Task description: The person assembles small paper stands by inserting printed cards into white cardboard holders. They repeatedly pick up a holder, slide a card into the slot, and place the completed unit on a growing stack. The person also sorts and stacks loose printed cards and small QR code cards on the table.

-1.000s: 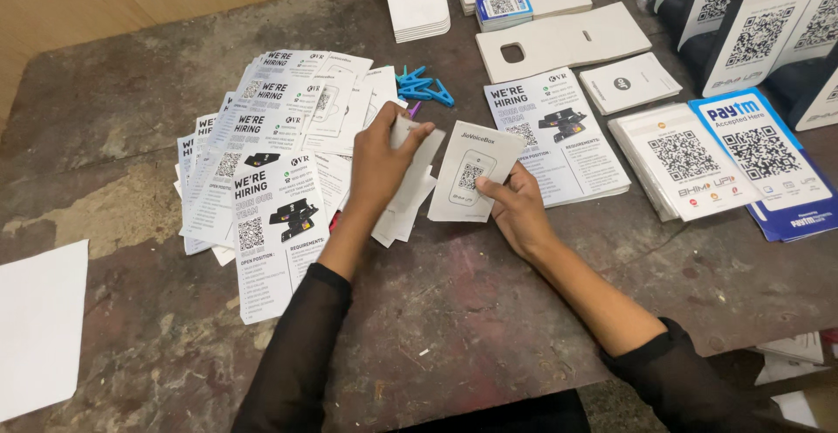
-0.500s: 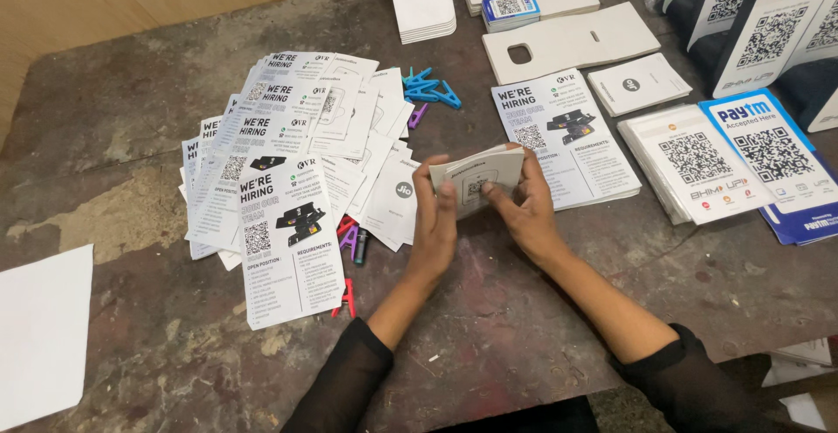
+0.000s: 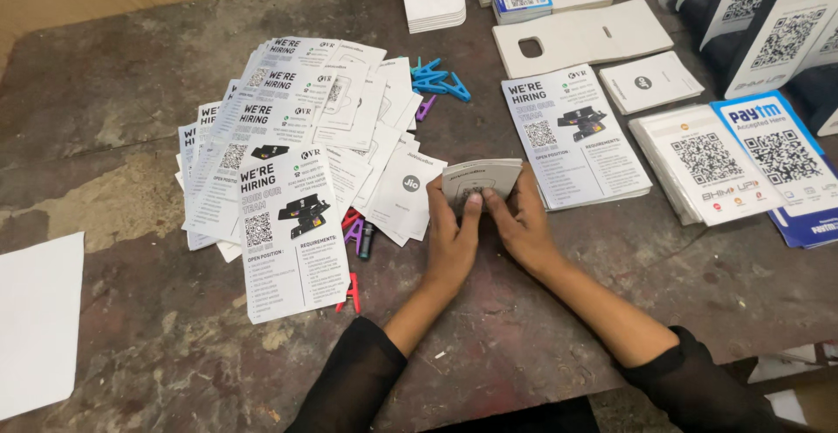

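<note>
Both hands hold a small bundle of white paper cards (image 3: 481,182) just above the middle of the worn dark tabletop (image 3: 131,92): the left hand (image 3: 451,239) grips its left side with the thumb pressed on the front, and the right hand (image 3: 522,228) clasps its right side. Just left of them a loose heap of black-and-white printed leaflets (image 3: 288,162) spreads toward the left edge, with blue plastic clips (image 3: 439,80) beyond it toward the far edge. A neat stack of the same leaflets (image 3: 573,136) lies just right of the hands.

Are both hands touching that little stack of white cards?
Touching. The head view shows the left hand and right hand gripping the small stack of white cards from either side, thumbs pressed on its face, above the table.
</note>
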